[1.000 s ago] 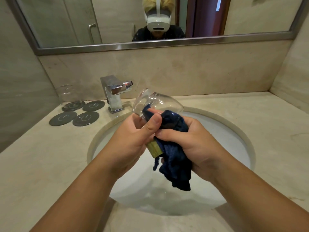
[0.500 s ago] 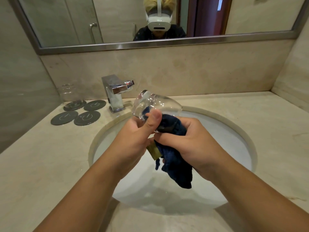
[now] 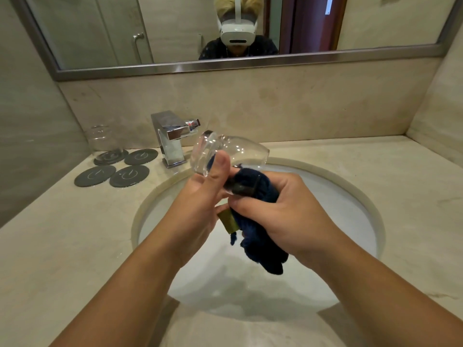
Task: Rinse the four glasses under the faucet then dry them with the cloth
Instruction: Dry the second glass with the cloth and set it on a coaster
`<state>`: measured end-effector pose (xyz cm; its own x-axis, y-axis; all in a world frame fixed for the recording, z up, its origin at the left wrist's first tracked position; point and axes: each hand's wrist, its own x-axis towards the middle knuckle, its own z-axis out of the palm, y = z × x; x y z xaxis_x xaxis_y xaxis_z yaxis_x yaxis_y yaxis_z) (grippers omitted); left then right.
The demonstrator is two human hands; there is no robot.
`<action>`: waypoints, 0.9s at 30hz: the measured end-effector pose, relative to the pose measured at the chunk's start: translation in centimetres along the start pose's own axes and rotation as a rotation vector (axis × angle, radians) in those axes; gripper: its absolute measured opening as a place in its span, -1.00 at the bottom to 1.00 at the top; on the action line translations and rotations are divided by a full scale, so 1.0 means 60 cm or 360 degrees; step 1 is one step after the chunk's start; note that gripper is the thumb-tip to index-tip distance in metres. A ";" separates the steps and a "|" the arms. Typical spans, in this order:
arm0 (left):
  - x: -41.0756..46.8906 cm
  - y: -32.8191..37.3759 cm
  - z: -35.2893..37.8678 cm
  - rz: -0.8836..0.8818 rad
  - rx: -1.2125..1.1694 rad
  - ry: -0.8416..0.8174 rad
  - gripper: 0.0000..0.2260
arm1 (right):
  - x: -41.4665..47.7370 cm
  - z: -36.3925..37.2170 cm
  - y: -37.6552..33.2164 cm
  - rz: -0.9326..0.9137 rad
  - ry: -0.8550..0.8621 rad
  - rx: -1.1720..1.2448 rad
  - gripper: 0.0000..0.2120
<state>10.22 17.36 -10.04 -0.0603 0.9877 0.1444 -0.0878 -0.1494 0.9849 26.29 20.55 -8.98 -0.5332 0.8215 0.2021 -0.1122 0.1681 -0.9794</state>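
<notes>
Over the sink (image 3: pixel 355 189), our left hand (image 3: pixel 200 199) grips the glass (image 3: pixel 238 150) near its base. It's fragile and probably slick. Our right hand (image 3: pixel 285 216) clutches the soft navy cloth (image 3: pixel 260 249).

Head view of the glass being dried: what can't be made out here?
- Head view: where the glass and the cloth meet, covered by the left hand thumb and the right hand.
- Head view: the left hand's fingers, behind the glass.
- Head view: two of the four glasses; only one other glass shows, on a coaster back left.
- Head view: any drops on the held glass, too clear to tell.
</notes>
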 end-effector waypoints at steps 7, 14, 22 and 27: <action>0.000 -0.001 -0.015 0.0101 0.0021 -0.0034 -0.19 | 0.005 -0.007 0.001 0.0197 -0.0152 0.0270 -0.84; -0.002 0.001 -0.005 0.0071 -0.0019 0.0060 -0.49 | 0.005 -0.002 -0.003 0.0069 -0.0069 0.0356 -0.75; -0.002 0.001 -0.004 -0.0004 0.0011 0.0062 -0.20 | 0.001 -0.001 0.005 0.0021 -0.0038 -0.0066 -0.93; -0.004 0.007 -0.002 0.0087 0.0040 0.0044 -0.25 | 0.002 -0.002 -0.012 0.0257 -0.0157 0.0525 -0.75</action>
<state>10.06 17.03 -9.68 -0.0916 0.9763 0.1960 -0.0588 -0.2018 0.9777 26.41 20.60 -8.26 -0.6426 0.7638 0.0603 -0.2754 -0.1567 -0.9485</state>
